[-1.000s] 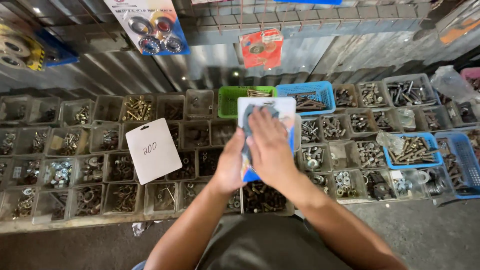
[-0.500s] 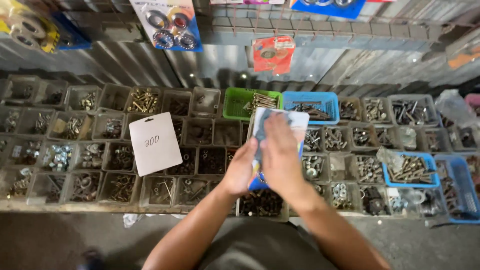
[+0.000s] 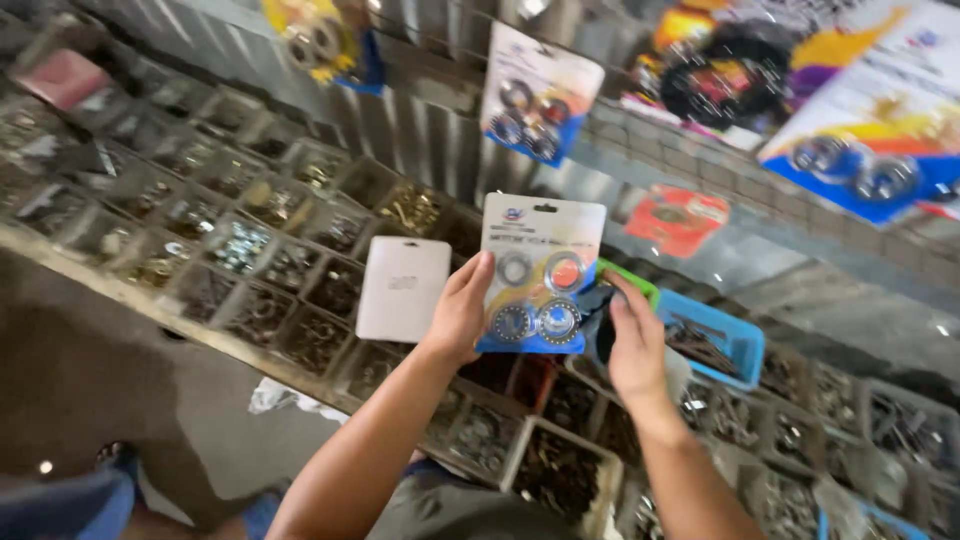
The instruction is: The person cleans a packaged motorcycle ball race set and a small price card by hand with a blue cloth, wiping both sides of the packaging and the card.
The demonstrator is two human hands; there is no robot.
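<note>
My left hand (image 3: 462, 306) grips the left edge of a blister pack (image 3: 541, 272), a white and blue card with several round bearing rings under clear plastic. The pack is held upright above the bins, its front facing me. My right hand (image 3: 634, 340) is at the pack's right lower edge with a dark cloth (image 3: 598, 318) under its fingers, pressed against the pack.
A grid of small metal bins (image 3: 250, 280) full of bolts, nuts and washers runs beneath. A white card (image 3: 403, 288) leans on the bins left of my hands. A blue basket (image 3: 716, 340) and a green basket (image 3: 632, 281) sit behind. More blister packs (image 3: 541, 92) hang above on the corrugated wall.
The pack has been lifted up off the bins and its front now faces me. The view has swung up and tilted, bringing the hanging packs on the wall closer.
</note>
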